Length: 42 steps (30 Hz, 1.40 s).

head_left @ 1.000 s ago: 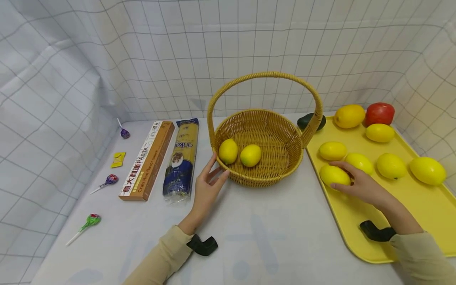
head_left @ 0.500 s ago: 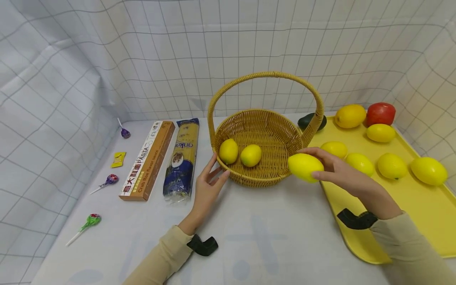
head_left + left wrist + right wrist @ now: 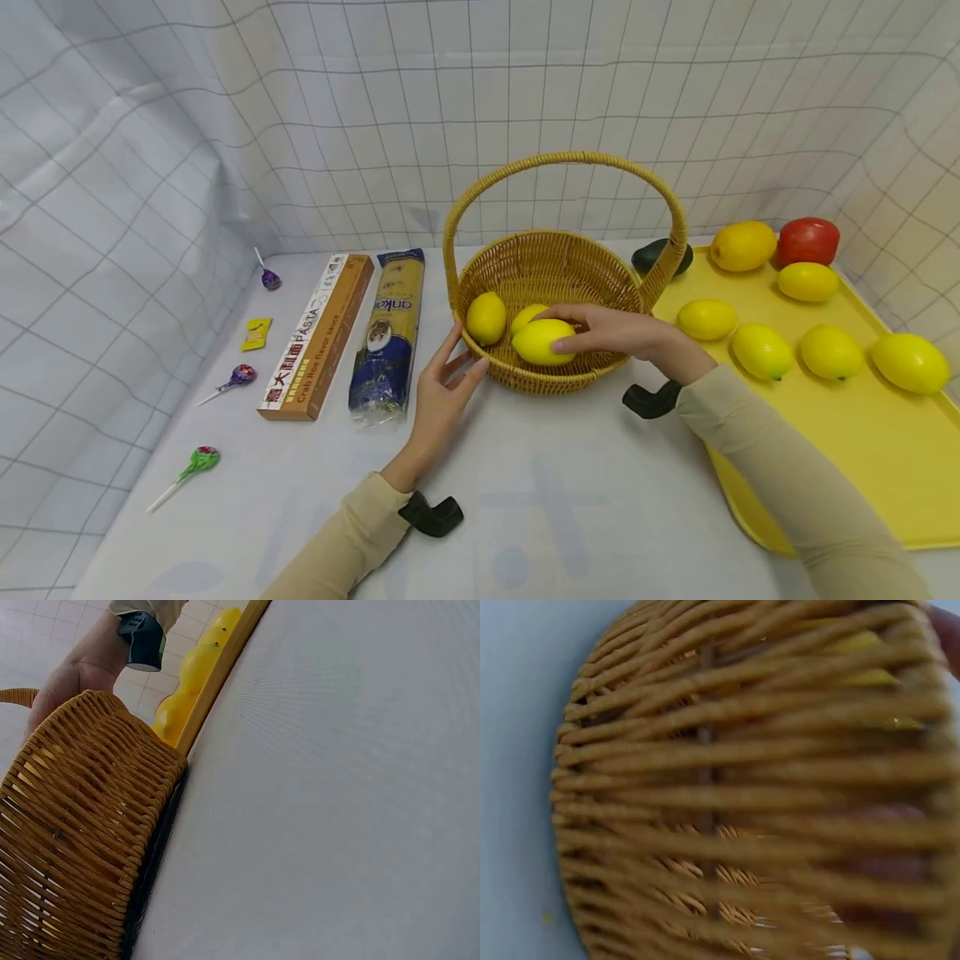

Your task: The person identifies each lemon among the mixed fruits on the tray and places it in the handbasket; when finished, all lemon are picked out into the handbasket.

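Observation:
In the head view a wicker basket (image 3: 577, 383) with a tall arched handle stands mid-table. My right hand (image 3: 615, 331) is over its front rim, pinching a lemon (image 3: 543, 342) between thumb and fingers. That lemon partly covers another lemon (image 3: 527, 316) lying inside. A third lemon (image 3: 486, 318) rests against the basket's left wall. My left hand (image 3: 437, 404) touches the left front rim with spread, fairly straight fingers. The left wrist view shows the basket's woven side (image 3: 82, 817) close up, with my right hand (image 3: 75, 679) beyond it. Weave fills most of the right wrist view.
A yellow tray (image 3: 840, 450) at right bears several lemons (image 3: 761, 352), a yellow-orange fruit (image 3: 742, 246) and a red fruit (image 3: 807, 242). A dark green fruit (image 3: 660, 257) lies behind the handle. Leftward are bagged pasta (image 3: 387, 333), a pasta box (image 3: 318, 337), lollipops (image 3: 202, 458) and a yellow packet (image 3: 257, 333).
My right hand has lifted a lemon from the tray and carried it left, over the table, into the basket. My left hand stays at the rim. The view has shifted slightly.

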Each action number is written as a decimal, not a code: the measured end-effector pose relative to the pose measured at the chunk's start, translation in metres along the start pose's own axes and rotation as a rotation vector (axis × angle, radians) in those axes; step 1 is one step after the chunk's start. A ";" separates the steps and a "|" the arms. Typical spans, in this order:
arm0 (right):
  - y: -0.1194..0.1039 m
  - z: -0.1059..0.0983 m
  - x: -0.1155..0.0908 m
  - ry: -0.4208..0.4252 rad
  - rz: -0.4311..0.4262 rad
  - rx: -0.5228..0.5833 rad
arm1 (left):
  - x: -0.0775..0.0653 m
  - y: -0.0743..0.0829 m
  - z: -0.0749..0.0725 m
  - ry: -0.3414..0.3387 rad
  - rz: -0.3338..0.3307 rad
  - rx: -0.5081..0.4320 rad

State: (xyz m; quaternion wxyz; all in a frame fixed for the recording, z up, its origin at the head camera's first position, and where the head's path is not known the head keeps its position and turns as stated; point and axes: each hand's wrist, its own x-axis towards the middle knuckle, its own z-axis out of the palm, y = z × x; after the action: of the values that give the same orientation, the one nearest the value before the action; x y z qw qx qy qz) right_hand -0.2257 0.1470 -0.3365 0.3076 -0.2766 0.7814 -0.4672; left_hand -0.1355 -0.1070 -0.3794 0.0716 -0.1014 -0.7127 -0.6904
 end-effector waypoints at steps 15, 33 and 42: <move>0.002 0.024 0.036 0.095 -0.077 -0.161 | -0.001 -0.002 0.001 -0.010 0.018 -0.006; 0.063 -0.043 -0.175 0.537 -0.170 -0.026 | -0.001 0.002 -0.003 0.009 -0.020 0.018; 0.118 -0.055 -0.199 0.720 0.210 0.006 | 0.000 0.000 -0.001 -0.004 -0.028 0.007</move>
State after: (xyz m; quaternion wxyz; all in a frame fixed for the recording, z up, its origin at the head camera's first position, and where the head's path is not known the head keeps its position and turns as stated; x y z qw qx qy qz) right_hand -0.1527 0.3701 -0.3781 0.0600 -0.0119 0.8624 -0.5026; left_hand -0.1355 -0.1080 -0.3798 0.0610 -0.0925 -0.7164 -0.6888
